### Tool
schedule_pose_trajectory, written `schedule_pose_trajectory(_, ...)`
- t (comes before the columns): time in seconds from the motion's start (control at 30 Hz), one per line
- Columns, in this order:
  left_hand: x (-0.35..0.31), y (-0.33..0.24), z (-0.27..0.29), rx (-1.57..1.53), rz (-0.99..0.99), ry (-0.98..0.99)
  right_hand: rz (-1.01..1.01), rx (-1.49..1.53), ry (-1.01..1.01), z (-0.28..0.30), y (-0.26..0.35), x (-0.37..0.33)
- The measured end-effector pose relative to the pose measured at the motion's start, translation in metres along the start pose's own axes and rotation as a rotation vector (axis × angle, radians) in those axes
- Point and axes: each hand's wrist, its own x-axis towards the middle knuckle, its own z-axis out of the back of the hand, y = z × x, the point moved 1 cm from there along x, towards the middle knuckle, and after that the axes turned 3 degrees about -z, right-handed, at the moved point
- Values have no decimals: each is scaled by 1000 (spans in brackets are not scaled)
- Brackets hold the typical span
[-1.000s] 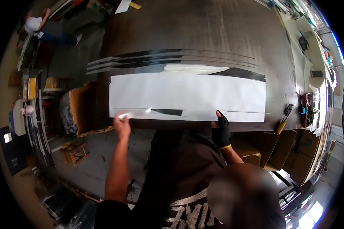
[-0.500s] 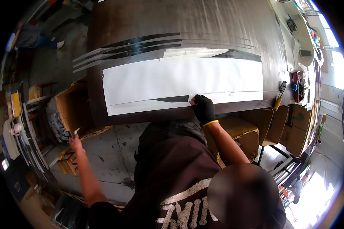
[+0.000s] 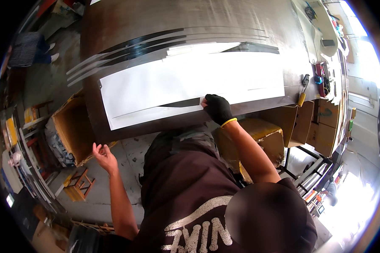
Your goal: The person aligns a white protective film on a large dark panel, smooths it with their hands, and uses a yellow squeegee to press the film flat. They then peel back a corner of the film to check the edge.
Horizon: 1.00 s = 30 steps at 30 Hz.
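Note:
A long white sheet (image 3: 190, 78) lies along the near edge of the dark table (image 3: 223, 21). Along its near side runs a narrow white strip (image 3: 135, 120), with a dark wedge-shaped gap between the two. My right hand (image 3: 217, 109), in a black glove with a yellow cuff and bare fingertips, is closed at the strip's right end; its fingers partly cover the edge there. My bare left hand (image 3: 105, 158) is off the table, beside an open cardboard box (image 3: 74, 130). Its fingers are apart and nothing shows in them.
Behind the sheet lie thin white strips (image 3: 185, 49) and long dark strips (image 3: 143, 44). A yellow-handled tool (image 3: 302, 98) rests at the table's right edge. Cardboard boxes (image 3: 257, 137) stand below; a small wooden stool (image 3: 80, 185) is at left. Another person (image 3: 27, 50) stands far left.
My left hand has moved right, away from the box; its fingers have opened and the small white piece no longer shows in them. My right hand stays at the strip while the view has shifted.

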Motion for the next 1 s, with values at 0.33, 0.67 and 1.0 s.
schedule_pose_trajectory(0.33,-64,-214,-99,-131,-580,829,-344,17,-528,63,-86,-35)
schedule_pose_trajectory(0.67,-150,-309,-236,134,-1187,907,-244,-143,-522,75,-126,-27)
schedule_pose_trajectory(1.0,-157,-296,-255,308,-1162,955,-112,-213,-650,65,-137,-34)
